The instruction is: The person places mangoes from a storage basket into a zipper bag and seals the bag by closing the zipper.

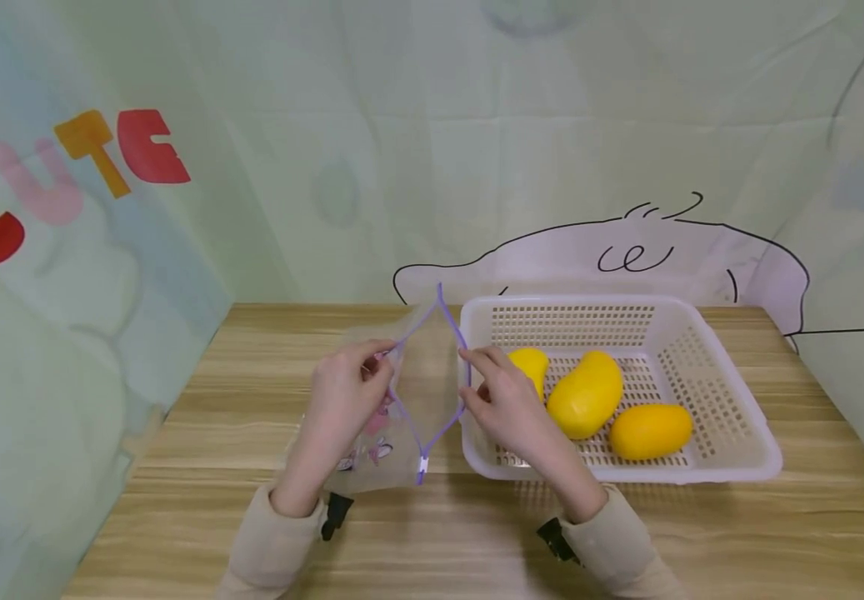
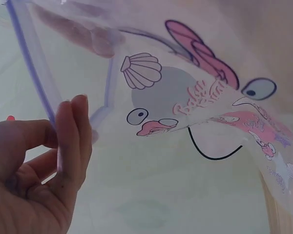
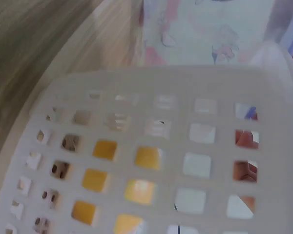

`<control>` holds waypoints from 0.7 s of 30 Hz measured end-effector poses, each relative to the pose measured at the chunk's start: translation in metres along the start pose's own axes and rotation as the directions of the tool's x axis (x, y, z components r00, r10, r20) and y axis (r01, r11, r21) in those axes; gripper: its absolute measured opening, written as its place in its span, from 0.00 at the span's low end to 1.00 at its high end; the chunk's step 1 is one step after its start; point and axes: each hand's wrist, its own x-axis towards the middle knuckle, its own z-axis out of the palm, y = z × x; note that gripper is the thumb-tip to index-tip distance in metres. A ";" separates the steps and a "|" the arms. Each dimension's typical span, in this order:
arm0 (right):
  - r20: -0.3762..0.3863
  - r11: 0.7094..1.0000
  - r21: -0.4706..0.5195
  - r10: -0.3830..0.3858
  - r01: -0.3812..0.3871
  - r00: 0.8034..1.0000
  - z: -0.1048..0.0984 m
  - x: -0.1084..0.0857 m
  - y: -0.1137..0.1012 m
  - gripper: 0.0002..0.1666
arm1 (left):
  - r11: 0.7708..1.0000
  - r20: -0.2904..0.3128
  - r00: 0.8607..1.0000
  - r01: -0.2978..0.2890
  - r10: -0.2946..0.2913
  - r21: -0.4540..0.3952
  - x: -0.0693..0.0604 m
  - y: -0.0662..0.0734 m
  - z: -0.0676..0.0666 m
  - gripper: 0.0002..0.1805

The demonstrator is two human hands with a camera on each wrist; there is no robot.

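Note:
A clear zip bag with a purple seal and printed cartoon figures is held with its mouth spread in a diamond. My left hand pinches the seal on the left side; in the left wrist view, the fingers of that hand grip the bag's edge. My right hand pinches the opposite side, beside the basket's left rim. In the right wrist view the basket wall hides most of that hand. Nothing shows inside the bag.
A white plastic basket stands on the wooden table at the right, holding three yellow mangoes, one in the middle, another to its right, and a third partly behind my right hand. A printed cloth hangs behind.

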 end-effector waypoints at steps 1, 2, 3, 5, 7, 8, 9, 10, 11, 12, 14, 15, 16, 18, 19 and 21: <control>-0.001 1.000 -0.003 -0.006 0.006 1.000 -0.002 0.000 0.000 0.29 | 1.000 0.012 1.000 0.015 -0.015 -0.017 0.000 0.000 0.000 0.15; -0.003 1.000 -0.004 -0.011 0.011 1.000 -0.003 -0.001 0.000 0.28 | 0.999 0.026 0.999 0.035 -0.034 -0.038 0.000 0.000 0.000 0.15; -0.005 1.000 -0.009 -0.016 0.016 1.000 -0.005 -0.001 0.001 0.28 | 0.997 0.041 0.998 0.055 -0.053 -0.054 0.001 0.000 0.000 0.16; -0.008 0.999 -0.018 -0.029 0.029 1.000 -0.008 -0.002 0.000 0.27 | 0.992 0.067 0.994 0.097 -0.091 -0.087 0.001 0.001 0.000 0.16; -0.009 0.999 -0.026 -0.044 0.044 0.999 -0.010 -0.003 0.000 0.27 | 0.986 0.084 0.989 0.128 -0.120 -0.106 0.001 0.000 0.000 0.17; -0.009 0.998 -0.031 -0.048 0.047 0.999 -0.012 -0.003 0.000 0.27 | 0.984 0.091 0.987 0.140 -0.130 -0.112 0.001 0.000 0.000 0.17; -0.009 0.998 -0.034 -0.051 0.051 0.999 -0.013 -0.004 0.000 0.27 | 0.983 0.094 0.986 0.146 -0.136 -0.114 0.002 -0.001 0.000 0.17; -0.006 0.998 -0.040 -0.058 0.058 0.998 -0.014 -0.004 0.000 0.27 | 0.981 0.098 0.985 0.152 -0.141 -0.117 0.002 -0.001 0.001 0.17; -0.001 0.997 -0.046 -0.061 0.061 0.998 -0.016 -0.005 -0.001 0.27 | 0.980 0.101 0.984 0.157 -0.145 -0.121 0.002 -0.002 0.001 0.17; 0.001 0.996 -0.057 -0.065 0.065 0.998 -0.018 -0.006 -0.001 0.26 | 0.980 0.104 0.984 0.159 -0.147 -0.123 0.002 -0.003 0.001 0.17; 0.004 0.994 -0.086 -0.067 0.067 0.998 -0.022 -0.008 -0.001 0.26 | 0.979 0.111 0.983 0.161 -0.147 -0.128 0.002 -0.004 0.002 0.17; 0.005 0.993 -0.101 -0.067 0.067 0.998 -0.025 -0.009 -0.001 0.25 | 0.978 0.113 0.982 0.163 -0.149 -0.132 0.002 -0.004 0.002 0.17; 0.006 0.991 -0.119 -0.067 0.067 0.998 -0.027 -0.010 -0.002 0.25 | 0.977 0.117 0.982 0.166 -0.151 -0.136 0.002 -0.005 0.002 0.17; 0.004 0.987 -0.148 -0.068 0.068 0.998 -0.032 -0.011 -0.002 0.24 | 0.974 0.122 0.980 0.174 -0.157 -0.145 0.003 -0.006 0.003 0.17; 0.005 0.984 -0.162 -0.070 0.070 0.998 -0.035 -0.012 -0.002 0.24 | 0.972 0.125 0.979 0.178 -0.160 -0.154 0.003 -0.006 0.003 0.17; 0.007 0.978 -0.189 -0.082 0.082 0.997 -0.039 -0.013 -0.003 0.24 | 0.968 0.130 0.978 0.187 -0.166 -0.168 0.003 -0.007 0.003 0.18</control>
